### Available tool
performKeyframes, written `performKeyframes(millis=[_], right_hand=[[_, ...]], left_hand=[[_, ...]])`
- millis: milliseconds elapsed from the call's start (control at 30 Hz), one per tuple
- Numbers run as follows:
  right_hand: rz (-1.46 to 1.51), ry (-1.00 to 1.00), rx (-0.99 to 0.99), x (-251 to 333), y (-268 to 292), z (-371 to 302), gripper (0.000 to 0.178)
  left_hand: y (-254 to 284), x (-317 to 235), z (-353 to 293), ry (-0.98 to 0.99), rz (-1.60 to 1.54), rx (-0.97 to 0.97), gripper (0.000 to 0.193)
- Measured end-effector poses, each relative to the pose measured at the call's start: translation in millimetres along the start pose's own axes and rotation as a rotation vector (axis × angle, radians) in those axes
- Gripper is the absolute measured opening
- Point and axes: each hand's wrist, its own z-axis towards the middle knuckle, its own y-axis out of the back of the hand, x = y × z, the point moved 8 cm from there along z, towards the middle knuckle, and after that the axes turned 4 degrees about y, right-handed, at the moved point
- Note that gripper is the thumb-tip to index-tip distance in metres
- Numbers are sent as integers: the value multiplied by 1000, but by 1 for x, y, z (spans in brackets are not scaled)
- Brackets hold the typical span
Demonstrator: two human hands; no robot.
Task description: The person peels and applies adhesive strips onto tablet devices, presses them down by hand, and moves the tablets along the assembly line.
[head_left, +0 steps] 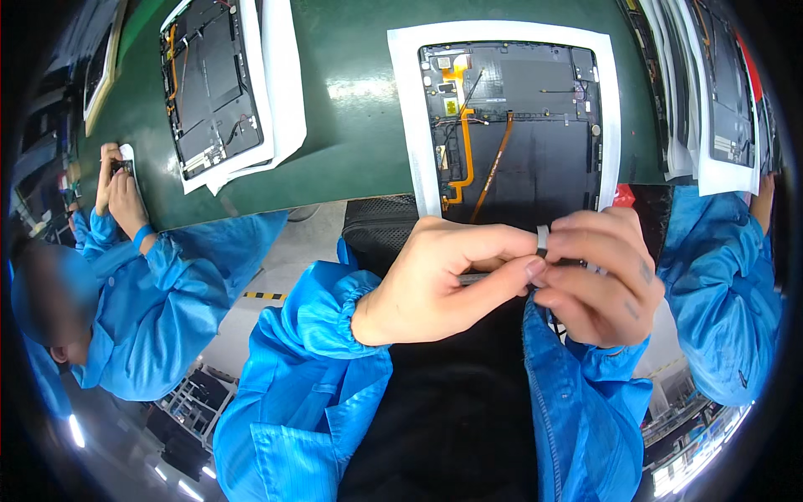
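Note:
My left hand (443, 280) and my right hand (606, 276) meet in front of my chest, fingertips together. Between them is a small dark part with a pale grey strip (542, 239) standing up from it; its exact kind is hidden by the fingers. Thumb and forefinger of the left hand pinch it, while the right fingers curl round its other side. A thin grey piece shows under the left forefinger, mostly covered. Just beyond my hands lies an open black tablet housing (548, 155) with orange flex cables (493, 167), resting on a white sheet (407, 100).
The green table (351, 109) carries a second open housing (213, 84) on white sheets at the left. More housings (728, 92) stand at the right edge. A co-worker in blue (167, 309) handles a small part at the left; another blue sleeve (719, 284) is at the right.

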Motion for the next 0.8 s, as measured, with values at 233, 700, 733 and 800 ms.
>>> performKeyframes(millis=[233, 700, 733, 800], right_hand=[[-118, -68, 0, -7, -1, -1, 31], [-87, -11, 104, -13, 7, -2, 26], [-99, 11, 103, -8, 7, 0, 27], [-118, 32, 91, -6, 5, 1, 28]], left_hand=[[-9, -18, 0, -273, 436, -25, 20], [-17, -10, -4, -248, 417, 109, 20], [-14, -9, -2, -223, 413, 111, 21], [-12, -10, -1, -216, 413, 120, 21]])
